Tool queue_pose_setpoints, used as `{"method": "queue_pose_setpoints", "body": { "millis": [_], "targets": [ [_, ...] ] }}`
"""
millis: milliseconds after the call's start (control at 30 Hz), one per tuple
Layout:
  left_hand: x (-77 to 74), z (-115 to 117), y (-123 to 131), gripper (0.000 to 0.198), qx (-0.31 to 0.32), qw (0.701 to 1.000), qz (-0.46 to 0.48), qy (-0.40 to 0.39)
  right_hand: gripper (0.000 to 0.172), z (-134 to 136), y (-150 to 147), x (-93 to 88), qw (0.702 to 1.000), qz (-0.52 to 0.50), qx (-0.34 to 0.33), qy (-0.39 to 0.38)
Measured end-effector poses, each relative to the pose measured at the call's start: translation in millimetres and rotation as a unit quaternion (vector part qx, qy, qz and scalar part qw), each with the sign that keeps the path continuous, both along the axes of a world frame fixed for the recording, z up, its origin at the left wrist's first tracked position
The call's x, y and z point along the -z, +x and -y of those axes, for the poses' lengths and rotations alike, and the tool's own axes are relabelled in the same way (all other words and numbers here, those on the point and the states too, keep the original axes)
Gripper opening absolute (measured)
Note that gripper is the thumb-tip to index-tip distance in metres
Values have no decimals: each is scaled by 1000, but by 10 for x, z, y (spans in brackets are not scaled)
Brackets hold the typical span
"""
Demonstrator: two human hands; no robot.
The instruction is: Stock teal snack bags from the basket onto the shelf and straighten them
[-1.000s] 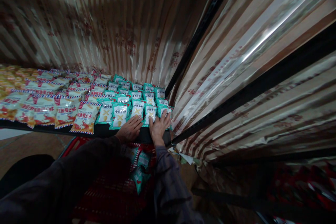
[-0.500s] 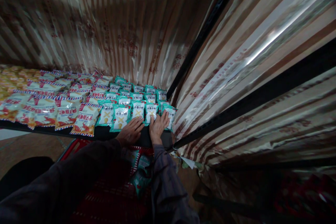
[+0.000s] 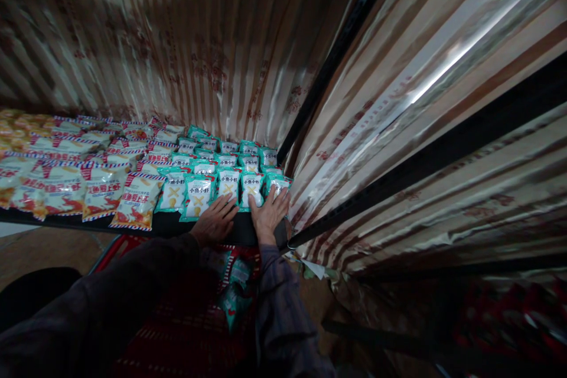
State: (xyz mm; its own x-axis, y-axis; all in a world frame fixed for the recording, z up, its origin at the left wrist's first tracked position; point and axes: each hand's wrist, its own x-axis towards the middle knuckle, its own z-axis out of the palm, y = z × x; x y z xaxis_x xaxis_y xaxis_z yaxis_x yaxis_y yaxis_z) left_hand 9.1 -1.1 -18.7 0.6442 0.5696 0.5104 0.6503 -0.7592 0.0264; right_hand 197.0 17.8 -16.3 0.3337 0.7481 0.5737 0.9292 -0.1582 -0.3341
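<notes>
Rows of small teal snack packets (image 3: 221,168) lie flat at the right end of a dark shelf (image 3: 172,223). My left hand (image 3: 215,220) rests open at the shelf's front edge, fingertips touching the lower edge of a front-row teal packet. My right hand (image 3: 268,214) lies flat beside it, fingers spread over the bottom of the rightmost front packets (image 3: 275,186). Neither hand grips anything.
Red, white and blue snack bags (image 3: 88,183) fill the shelf to the left. Shiny striped sheeting (image 3: 212,41) lines the back and the right side. A red basket (image 3: 186,313) with a few teal packets (image 3: 234,298) sits below the shelf, under my arms.
Both hands stay at the front row of teal packets, shifting only slightly; the right hand's fingers have slid a little over the rightmost packets. The view has wobbled.
</notes>
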Motion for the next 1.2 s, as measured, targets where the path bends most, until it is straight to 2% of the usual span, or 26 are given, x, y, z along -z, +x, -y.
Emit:
{"method": "queue_pose_setpoints", "body": {
  "millis": [167, 667, 933, 1200],
  "targets": [
    [-14, 7, 10, 41, -7, 1000, -7, 12, 77, -2, 25, 15, 999, 24, -26, -15],
    [-46, 11, -26, 42, 18, 1000, -11, -1, 72, 63, 0, -2, 998, 38, -15, -49],
    [-17, -18, -51, 44, 26, 999, 11, -41, 69, 54, -28, 16, 994, 70, -20, -79],
    [8, -19, -52, 41, 30, 999, 7, -25, 63, 124, -45, -6, 993, 83, -28, -80]
  ]
}}
